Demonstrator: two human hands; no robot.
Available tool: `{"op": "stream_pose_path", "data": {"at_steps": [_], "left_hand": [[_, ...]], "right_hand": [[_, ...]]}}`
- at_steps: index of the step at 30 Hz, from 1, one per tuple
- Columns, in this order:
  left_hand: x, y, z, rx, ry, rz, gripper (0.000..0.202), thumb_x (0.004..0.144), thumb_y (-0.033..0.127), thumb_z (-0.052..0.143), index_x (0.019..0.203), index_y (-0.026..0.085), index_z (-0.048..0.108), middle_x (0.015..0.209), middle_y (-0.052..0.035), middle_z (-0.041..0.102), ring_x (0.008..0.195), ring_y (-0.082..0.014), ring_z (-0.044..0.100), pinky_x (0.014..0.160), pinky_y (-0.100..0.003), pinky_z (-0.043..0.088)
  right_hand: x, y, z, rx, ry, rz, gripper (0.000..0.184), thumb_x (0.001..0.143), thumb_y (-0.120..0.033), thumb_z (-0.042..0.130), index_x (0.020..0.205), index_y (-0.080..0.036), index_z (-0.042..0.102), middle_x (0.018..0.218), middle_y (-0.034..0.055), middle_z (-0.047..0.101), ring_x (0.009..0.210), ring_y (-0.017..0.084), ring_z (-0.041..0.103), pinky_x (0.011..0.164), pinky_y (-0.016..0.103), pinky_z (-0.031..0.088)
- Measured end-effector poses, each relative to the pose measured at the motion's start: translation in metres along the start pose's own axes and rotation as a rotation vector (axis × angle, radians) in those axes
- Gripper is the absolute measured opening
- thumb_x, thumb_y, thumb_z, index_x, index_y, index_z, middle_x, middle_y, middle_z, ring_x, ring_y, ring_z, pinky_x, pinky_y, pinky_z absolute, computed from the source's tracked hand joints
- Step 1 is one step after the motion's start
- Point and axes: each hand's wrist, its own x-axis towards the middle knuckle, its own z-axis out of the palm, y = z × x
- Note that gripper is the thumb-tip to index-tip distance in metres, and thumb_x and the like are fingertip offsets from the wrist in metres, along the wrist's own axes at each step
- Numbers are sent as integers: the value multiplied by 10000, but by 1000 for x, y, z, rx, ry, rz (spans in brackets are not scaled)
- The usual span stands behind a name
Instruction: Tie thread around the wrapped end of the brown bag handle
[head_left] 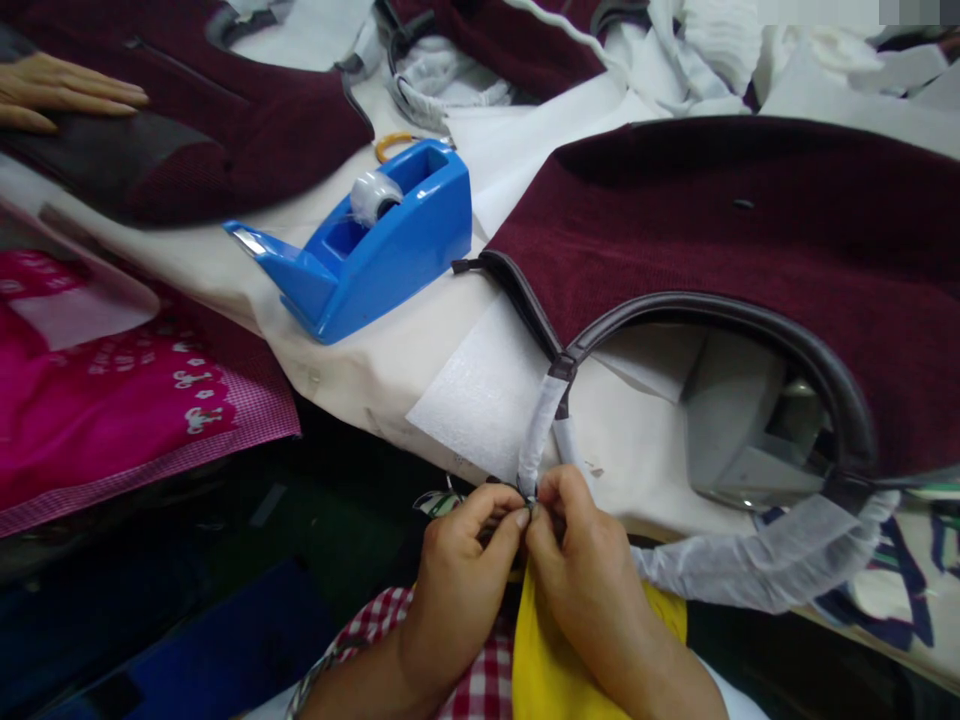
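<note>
A dark red fabric bag (pixel 735 220) with a dark curved handle (pixel 750 315) lies on the table at the right. From the handle's left end a strap wrapped in white foam sheet (pixel 541 425) hangs down over the table edge. My left hand (pixel 457 570) and my right hand (pixel 589 575) meet at the strap's lower tip, fingertips pinched on it. Another foam-wrapped strap (pixel 757 565) runs from the handle's right end toward my right hand.
A blue tape dispenser (pixel 367 240) holding a roll of clear tape stands at the table's middle. Another person's hand (pixel 60 90) rests on a second dark red bag (pixel 225 110) at the far left. Pink cloth (pixel 112 390) lies lower left. White foam sheets (pixel 484 390) cover the table.
</note>
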Motion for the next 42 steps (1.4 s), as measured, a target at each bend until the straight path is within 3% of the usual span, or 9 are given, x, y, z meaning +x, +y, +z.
{"op": "stream_pose_path", "data": {"at_steps": [4, 7, 18, 25, 30, 35, 38, 42], "left_hand": [[-2, -2, -5, 285, 133, 324, 151, 804, 208, 508, 848, 226, 652, 872, -15, 657, 825, -124, 595, 769, -221, 460], [-2, -2, -6, 395, 147, 458, 177, 807, 173, 491, 878, 210, 648, 870, -35, 650, 822, -132, 588, 765, -228, 462], [-1, -2, -5, 613, 135, 539, 166, 830, 174, 459, 864, 177, 622, 835, -36, 655, 794, -127, 583, 764, -240, 444], [3, 2, -4, 439, 90, 379, 166, 829, 203, 463, 801, 188, 625, 812, -15, 637, 787, -110, 575, 739, -220, 443], [6, 2, -1, 93, 68, -33, 142, 773, 305, 545, 794, 201, 640, 799, -4, 653, 731, -117, 599, 670, -208, 463], [10, 3, -1, -160, 9, -228, 155, 729, 320, 588, 733, 173, 638, 643, 16, 608, 603, -90, 532, 575, -196, 421], [13, 3, 0, -279, -37, -287, 174, 731, 333, 581, 698, 163, 603, 566, 40, 537, 506, -59, 447, 494, -185, 364], [16, 4, 1, -296, -51, -276, 155, 726, 302, 584, 675, 156, 565, 564, 42, 522, 514, -57, 445, 504, -184, 363]], "right_hand": [[-1, 1, 3, 6, 47, -40, 81, 814, -138, 405, 843, -214, 408, 601, -45, 517, 509, 126, 530, 486, 225, 320], [-3, 2, 3, -5, 72, -71, 77, 821, -141, 401, 842, -215, 406, 606, -43, 519, 518, 129, 531, 496, 229, 325], [-6, 3, 9, -62, 166, -157, 84, 838, -132, 370, 826, -211, 393, 614, -36, 499, 525, 131, 519, 508, 243, 328], [-6, 7, 11, -37, 155, -148, 109, 844, -108, 391, 850, -217, 396, 648, -41, 493, 550, 122, 521, 516, 233, 337], [-8, 9, 11, 25, 133, -113, 95, 851, -137, 442, 868, -222, 404, 650, -57, 494, 550, 110, 533, 507, 214, 344], [-8, 13, 12, 78, 126, -111, 101, 852, -131, 449, 861, -223, 407, 647, -72, 501, 542, 89, 532, 509, 196, 346], [-7, 15, 11, 97, 110, -99, 97, 856, -133, 443, 864, -224, 409, 658, -77, 517, 548, 81, 537, 514, 192, 345], [-5, 15, 10, 53, 116, -106, 67, 867, -154, 411, 856, -219, 417, 650, -64, 522, 537, 95, 536, 504, 208, 340]]}}
